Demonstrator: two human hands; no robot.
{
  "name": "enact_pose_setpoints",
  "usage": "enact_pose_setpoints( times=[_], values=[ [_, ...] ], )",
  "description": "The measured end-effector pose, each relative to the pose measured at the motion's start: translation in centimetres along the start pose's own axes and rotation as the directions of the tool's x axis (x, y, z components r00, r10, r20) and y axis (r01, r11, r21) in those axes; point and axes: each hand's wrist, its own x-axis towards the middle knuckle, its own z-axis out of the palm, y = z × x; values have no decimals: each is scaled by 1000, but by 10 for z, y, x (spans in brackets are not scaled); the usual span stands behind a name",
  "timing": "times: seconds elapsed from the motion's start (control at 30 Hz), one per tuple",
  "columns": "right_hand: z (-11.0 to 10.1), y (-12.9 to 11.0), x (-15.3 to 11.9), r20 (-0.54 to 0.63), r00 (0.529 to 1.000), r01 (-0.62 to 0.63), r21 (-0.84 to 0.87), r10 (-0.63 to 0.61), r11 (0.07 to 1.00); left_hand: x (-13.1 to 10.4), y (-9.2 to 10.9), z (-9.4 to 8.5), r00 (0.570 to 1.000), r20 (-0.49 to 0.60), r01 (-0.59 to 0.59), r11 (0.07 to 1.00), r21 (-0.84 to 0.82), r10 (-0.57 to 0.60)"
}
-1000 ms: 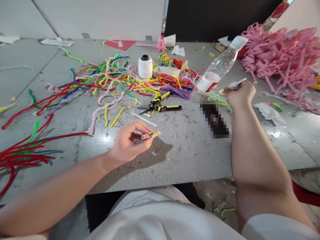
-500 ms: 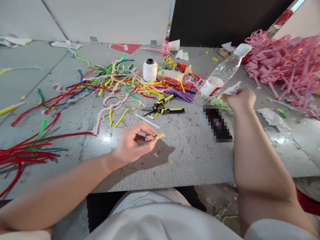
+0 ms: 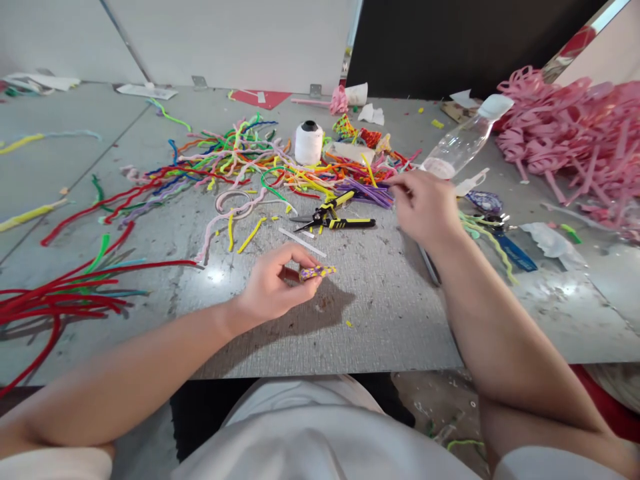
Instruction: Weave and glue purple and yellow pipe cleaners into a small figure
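Observation:
My left hand is closed in a pinch on a small purple-and-yellow woven piece, held just above the table. Over at the right end of the craft pile, my right hand reaches out with bent fingers, thumb and forefinger apart. Its fingertips are at the ends of the purple pipe cleaners; whether they touch is unclear. Between the hands lie yellow-and-black snips, blades apart and pointing left. Short yellow pieces and a white strip are scattered near them.
A white thread spool stands among colourful pipe cleaners. A tilted plastic bottle is behind my right hand. Right of my forearm lie keys with a blue strap; pink ribbon loops heap beyond. Red stems lie left.
My right hand has moved left from beside the bottle to the purple pipe cleaners, uncovering a purple patterned item and keys. My left hand still grips the woven piece.

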Motion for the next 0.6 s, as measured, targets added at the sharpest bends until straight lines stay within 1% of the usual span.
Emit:
enact_pose_setpoints(
  times=[0.07, 0.13, 0.17, 0.27, 0.4, 0.5, 0.6],
  values=[
    [16, -5, 20, 157, 987, 53, -54, -44, 997, 1, 2, 0, 1000, 2, -2, 1000, 16, 2],
    [32, -3, 43, 299, 954, 74, -184, -16, 980, 1, 4, 1, 1000, 5, -10, 1000, 29, 10],
    [39, -2, 54, 336, 942, 74, -211, 1, 975, 1, 5, 1, 1000, 5, -13, 999, 30, 13],
    [57, 0, 76, 407, 912, 55, -255, 56, 965, 0, 7, 1, 1000, 2, -9, 999, 33, 9],
    [72, -2, 85, 452, 887, 46, -284, 91, 958, 1, 8, 1, 1000, -3, 11, 999, 38, -11],
    [75, 0, 84, 464, 880, 47, -306, 105, 951, 2, 9, 0, 1000, -6, 24, 999, 36, -23],
    [72, 2, 83, 471, 871, 30, -335, 140, 942, 3, 10, 0, 999, 4, 33, 998, 44, -33]
  ],
)
